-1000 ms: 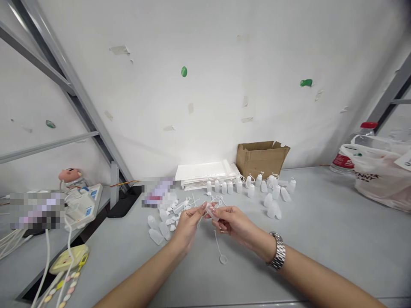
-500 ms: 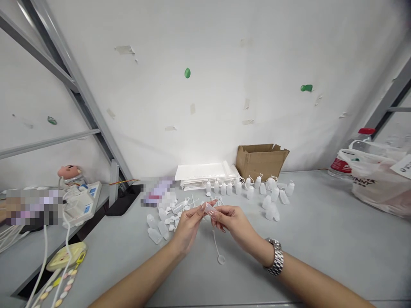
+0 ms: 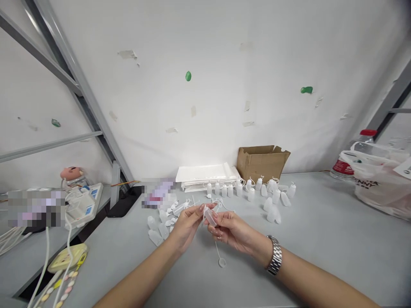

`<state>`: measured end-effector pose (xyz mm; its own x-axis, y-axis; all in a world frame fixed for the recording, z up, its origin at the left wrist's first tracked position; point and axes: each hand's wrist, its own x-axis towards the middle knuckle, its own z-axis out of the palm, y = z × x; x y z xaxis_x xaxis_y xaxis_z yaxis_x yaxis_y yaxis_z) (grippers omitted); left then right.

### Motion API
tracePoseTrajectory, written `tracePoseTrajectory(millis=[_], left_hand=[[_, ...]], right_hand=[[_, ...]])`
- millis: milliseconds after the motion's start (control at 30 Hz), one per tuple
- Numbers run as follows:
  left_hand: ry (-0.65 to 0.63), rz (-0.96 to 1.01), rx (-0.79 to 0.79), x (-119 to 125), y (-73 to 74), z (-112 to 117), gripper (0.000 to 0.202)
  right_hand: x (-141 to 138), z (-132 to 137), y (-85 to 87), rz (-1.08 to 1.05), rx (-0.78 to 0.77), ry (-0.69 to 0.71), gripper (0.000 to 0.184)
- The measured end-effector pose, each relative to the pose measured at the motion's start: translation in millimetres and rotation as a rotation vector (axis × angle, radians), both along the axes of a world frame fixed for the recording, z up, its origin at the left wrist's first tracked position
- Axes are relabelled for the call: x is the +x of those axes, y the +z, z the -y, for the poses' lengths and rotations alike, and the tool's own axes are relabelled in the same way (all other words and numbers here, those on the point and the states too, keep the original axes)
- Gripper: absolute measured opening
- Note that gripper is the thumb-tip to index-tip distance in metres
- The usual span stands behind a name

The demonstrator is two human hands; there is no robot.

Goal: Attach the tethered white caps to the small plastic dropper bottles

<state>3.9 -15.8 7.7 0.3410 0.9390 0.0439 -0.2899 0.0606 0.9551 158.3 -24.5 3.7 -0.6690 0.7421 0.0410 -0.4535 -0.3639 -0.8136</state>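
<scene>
A small translucent squeeze bottle (image 3: pixel 210 217) is held tilted between my two hands, above the grey table. My right hand (image 3: pixel 231 230) is closed round its lower body with thumb and fingers. At its upper left end my left hand (image 3: pixel 186 226) pinches near the neck; whether a cap sits there is hidden by the fingers. Below the hands, a thin white strap with a ring (image 3: pixel 221 262) lies on the table. White caps and straps (image 3: pixel 173 220) lie in a loose heap beyond my left hand, next to several loose bottles (image 3: pixel 156 236).
Several capped bottles (image 3: pixel 251 195) stand in rows before a cardboard box (image 3: pixel 261 164) and a stack of white sheets (image 3: pixel 205 173). More bottles lie at the right (image 3: pixel 273 214). A plastic bag (image 3: pixel 375 188) sits far right; a yellow case (image 3: pixel 67 258) and cables lie left.
The bottle has turned more upright, its lower end swinging down to the right. My right hand has shifted slightly down with it; my left stays at the upper end.
</scene>
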Motion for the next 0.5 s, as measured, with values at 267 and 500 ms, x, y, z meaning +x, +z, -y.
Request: tracePoseTrajectory(millis=[267, 500], left_hand=[[0.051, -0.025, 0.076, 4.0, -3.9, -1.9, 0.028], [0.249, -0.022, 0.005, 4.9, -4.0, -1.1, 0.027]], right_hand=[[-2.7, 0.6, 0.9, 0.162, 0.172, -0.209, 0.035], [-6.0, -0.8, 1.7, 0.399, 0.220, -0.419, 0.037]])
